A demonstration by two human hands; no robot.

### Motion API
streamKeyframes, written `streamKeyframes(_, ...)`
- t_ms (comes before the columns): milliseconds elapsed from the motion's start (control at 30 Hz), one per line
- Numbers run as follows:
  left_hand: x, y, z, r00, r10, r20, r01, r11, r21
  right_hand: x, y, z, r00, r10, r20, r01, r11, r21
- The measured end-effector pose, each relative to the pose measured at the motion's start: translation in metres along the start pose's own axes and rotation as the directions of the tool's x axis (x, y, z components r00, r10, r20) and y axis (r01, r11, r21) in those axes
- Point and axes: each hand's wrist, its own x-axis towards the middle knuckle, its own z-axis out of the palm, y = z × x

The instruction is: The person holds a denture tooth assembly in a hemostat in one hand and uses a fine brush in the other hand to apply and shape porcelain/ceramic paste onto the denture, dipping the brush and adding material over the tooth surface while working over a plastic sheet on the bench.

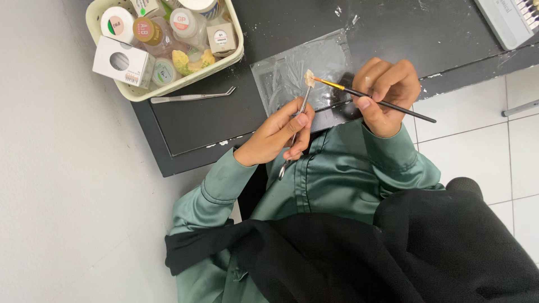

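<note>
Dark desk (224, 120), left hand (278, 134) pinching metal forceps (295, 134) (upright), right hand (387, 92) gripping thin brush (370, 100) at pale tooth piece (309, 77)

- Two hands: the left hand (281, 132) and the right hand (386, 92).
- One thin brush (382, 102).
- Two pairs of metal tweezers: one held (293, 140), one lying on the table (191, 96).
- One small pale tooth piece (309, 78).
- One clear glass slab (297, 70).
- One cream basket (236, 53).
- One white box (122, 60) in it.
</note>
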Motion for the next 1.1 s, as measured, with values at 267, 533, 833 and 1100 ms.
streamKeyframes(267, 0.0006, -0.0006, -0.0004, 1.000, 0.002, 0.005, -0.002, 1.000, -0.015, 0.0008, 0.0010, 0.0009, 0.999, -0.035, -0.023, 0.035, 0.999, 0.030)
streamKeyframes(533, 0.0002, -0.0006, -0.0006, 1.000, 0.000, 0.003, 0.000, 1.000, 0.017, 0.0014, 0.0015, -0.0002, 1.000, -0.010, -0.016, 0.010, 0.999, 0.036)
streamKeyframes(833, 0.0002, -0.0009, -0.0007, 1.000, 0.000, 0.009, 0.000, 1.000, -0.012, 0.0018, 0.0008, -0.0014, 1.000, 0.000, -0.004, 0.000, 1.000, 0.006)
streamKeyframes(1100, 0.0007, -0.0019, -0.0011, 1.000, 0.000, 0.013, 0.000, 1.000, -0.030, 0.0015, 0.0010, -0.0010, 1.000, -0.014, -0.007, 0.015, 0.999, 0.036)
